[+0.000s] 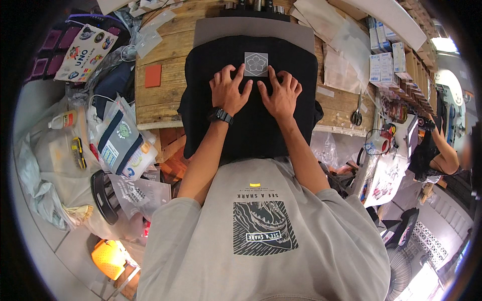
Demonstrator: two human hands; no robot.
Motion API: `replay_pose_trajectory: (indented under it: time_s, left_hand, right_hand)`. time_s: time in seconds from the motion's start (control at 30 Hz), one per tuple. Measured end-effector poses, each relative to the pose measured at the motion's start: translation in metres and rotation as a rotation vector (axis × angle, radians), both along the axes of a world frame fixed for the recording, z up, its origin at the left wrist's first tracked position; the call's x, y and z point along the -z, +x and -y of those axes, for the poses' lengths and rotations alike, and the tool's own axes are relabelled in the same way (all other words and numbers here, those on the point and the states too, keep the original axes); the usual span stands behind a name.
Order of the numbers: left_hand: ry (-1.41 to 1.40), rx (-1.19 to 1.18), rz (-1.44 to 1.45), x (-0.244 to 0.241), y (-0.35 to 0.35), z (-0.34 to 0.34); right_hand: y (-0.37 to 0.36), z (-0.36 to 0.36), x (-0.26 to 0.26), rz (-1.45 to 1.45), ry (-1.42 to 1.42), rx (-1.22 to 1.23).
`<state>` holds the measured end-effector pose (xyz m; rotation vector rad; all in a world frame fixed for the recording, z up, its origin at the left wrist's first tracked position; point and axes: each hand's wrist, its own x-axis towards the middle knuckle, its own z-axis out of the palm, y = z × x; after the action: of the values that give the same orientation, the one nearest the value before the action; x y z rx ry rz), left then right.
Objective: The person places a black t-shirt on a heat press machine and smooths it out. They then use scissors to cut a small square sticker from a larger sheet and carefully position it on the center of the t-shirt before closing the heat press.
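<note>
A black fabric garment lies spread over a flat board, whose grey far end shows beyond the cloth. On the fabric rests a small grey square sheet with a white flower inside a hexagon. My left hand, with a black watch at the wrist, has its index fingertip at the square's left edge. At the right edge is the index fingertip of my right hand. Both hands have their fingers spread, palms down, and neither grasps anything. The near end of the garment reaches my shirt.
Beneath is a wooden table with a red-orange square at left. Translucent sheets and black-handled scissors lie at right. A metal mechanism stands beyond the board. Small boxes are stacked right; another person is farther right.
</note>
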<state>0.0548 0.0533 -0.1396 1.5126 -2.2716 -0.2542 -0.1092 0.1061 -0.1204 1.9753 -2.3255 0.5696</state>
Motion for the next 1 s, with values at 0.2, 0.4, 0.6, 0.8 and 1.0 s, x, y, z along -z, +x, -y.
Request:
replay_pose_trajectory:
  time_s: [0.2,0.4,0.6,0.8,1.0]
  left_hand:
    - [0.002,-0.001,0.005,0.002,0.0,0.001]
    - [0.001,-0.006,0.007,0.003,0.001,0.0]
    - [-0.038,0.005,-0.018,0.008,0.002,0.001]
    - [-0.058,0.008,-0.122,0.002,0.002,0.001]
    - [-0.078,-0.149,-0.479,-0.016,0.052,-0.005]
  right_hand:
    - [0.0,0.0,0.001,-0.002,0.011,-0.002]
    - [0.0,-0.001,0.002,0.008,0.003,0.0]
    - [-0.002,-0.001,0.005,0.033,-0.028,0.008]
    - [-0.004,0.0,0.006,0.105,-0.09,0.025]
    - [-0.046,-0.025,-0.013,0.344,-0.188,0.092]
